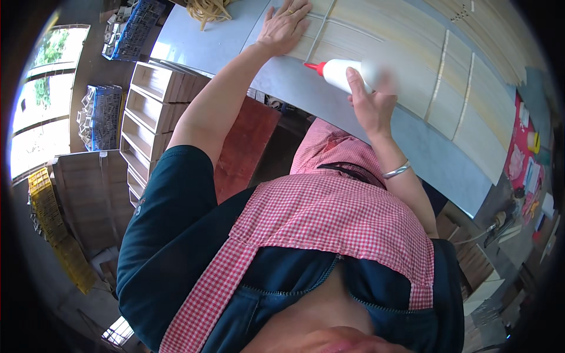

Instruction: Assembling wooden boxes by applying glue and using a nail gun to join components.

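My right hand (375,103) is wrapped round a white squeeze bottle (340,73) with a red pointed nozzle. The bottle is tilted, its tip pointing left above the near edge of the pale wooden boards (406,67). Part of the bottle's far end is blurred. At the boards' left end my left hand (282,28) lies flat with its fingers stretched out. Just right of that hand, a thin pale strip (319,32) runs across the boards. Two more pale strips (436,73) cross them farther right.
The boards lie on a grey-blue table (300,82). Tan bands (209,10) are heaped at its far left. Stacked wooden trays (147,112) stand left, near blue crates (100,117) and a yellow crate (56,229). A reddish-brown panel (244,147) is below the table edge. Right is a red-covered surface (521,153).
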Tool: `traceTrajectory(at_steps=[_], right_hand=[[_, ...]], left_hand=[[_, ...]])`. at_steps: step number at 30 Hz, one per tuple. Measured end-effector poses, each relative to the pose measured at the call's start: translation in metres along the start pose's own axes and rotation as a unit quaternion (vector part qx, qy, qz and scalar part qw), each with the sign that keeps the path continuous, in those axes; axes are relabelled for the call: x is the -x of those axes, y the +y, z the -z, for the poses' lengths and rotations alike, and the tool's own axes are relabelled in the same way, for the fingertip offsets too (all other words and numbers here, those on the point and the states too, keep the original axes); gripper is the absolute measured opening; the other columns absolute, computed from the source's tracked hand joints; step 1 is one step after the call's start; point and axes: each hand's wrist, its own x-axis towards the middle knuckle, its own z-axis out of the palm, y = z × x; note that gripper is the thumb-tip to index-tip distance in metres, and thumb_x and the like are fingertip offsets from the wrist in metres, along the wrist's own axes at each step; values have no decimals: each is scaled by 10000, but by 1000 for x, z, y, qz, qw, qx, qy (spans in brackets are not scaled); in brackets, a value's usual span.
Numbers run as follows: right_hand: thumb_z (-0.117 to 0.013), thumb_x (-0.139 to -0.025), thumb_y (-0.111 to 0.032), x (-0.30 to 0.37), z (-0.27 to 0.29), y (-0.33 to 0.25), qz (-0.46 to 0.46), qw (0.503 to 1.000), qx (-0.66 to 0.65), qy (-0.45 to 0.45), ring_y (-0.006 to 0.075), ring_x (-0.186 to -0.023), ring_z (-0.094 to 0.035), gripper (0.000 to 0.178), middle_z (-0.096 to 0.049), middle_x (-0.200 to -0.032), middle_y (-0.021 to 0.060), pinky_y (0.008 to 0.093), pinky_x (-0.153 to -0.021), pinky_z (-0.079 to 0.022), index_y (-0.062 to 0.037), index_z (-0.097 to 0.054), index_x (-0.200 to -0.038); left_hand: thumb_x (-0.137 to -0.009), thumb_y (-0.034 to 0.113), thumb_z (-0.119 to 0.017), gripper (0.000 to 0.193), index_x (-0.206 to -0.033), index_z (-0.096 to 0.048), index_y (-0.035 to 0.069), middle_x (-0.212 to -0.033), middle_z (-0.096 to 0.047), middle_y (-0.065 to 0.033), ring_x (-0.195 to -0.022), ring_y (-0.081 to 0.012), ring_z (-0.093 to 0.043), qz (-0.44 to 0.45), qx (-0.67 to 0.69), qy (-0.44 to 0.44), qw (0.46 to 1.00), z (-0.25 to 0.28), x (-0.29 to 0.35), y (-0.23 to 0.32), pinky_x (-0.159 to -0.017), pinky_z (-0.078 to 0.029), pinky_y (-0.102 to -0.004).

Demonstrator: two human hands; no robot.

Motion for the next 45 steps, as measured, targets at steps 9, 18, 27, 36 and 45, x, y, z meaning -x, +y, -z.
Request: traceTrajectory(at_steps=[9, 18, 27, 36, 45], right_hand=[[-694, -913, -358, -8, 116, -3, 104, 970, -122, 182, 238, -927, -571, 475, -575, -1056, 122, 353, -820, -489, -10, -526, -1189], [-736, -843, -282, -67, 417, 74, 56, 867, 131, 477, 292, -993, -555, 479, -539, -1113, 171, 393, -875, -493, -18, -478, -1148], [-781, -815, -335, -124, 502, 110, -20, 855, 383, 349, 366, -1114, -586, 490, -616, -1148, 187, 460, -953, -495, -35, -575, -1143], [-816, -770, -334, 5, 373, 80, 187, 824, 533, -45, 367, -1394, -431, 637, -467, -1522, 91, 487, -1124, -355, -104, -609, -1328], [-762, -836, -249, 0, 368, 100, 176, 830, 529, 17, 392, -1400, -422, 562, -470, -1515, 94, 498, -1124, -355, -102, -588, -1349]], left_hand=[[-1065, 292, -384, 512, -1565, -402, 187, -1630, -377, 12, -1526, -304, -287, -23, -125, 50, 991, -10, 2, -26, -1197, -258, -447], [-1013, 325, -539, 579, -1541, -431, 113, -1631, -365, -83, -1535, -328, -264, -80, -102, 90, 987, 6, 42, 22, -1209, -237, -498], [-949, 390, -642, 653, -1529, -458, 154, -1656, -321, -65, -1552, -338, -212, -140, -129, -10, 982, 9, 58, 105, -1215, -216, -525], [-957, 418, -629, 618, -1513, -489, 188, -1670, -295, -40, -1560, -346, -180, -136, -178, -4, 975, -2, 54, 93, -1205, -222, -526], [-1019, 380, -556, 547, -1521, -478, 179, -1671, -286, -57, -1560, -360, -163, -133, -180, 37, 974, -22, 30, 89, -1195, -231, -528]])
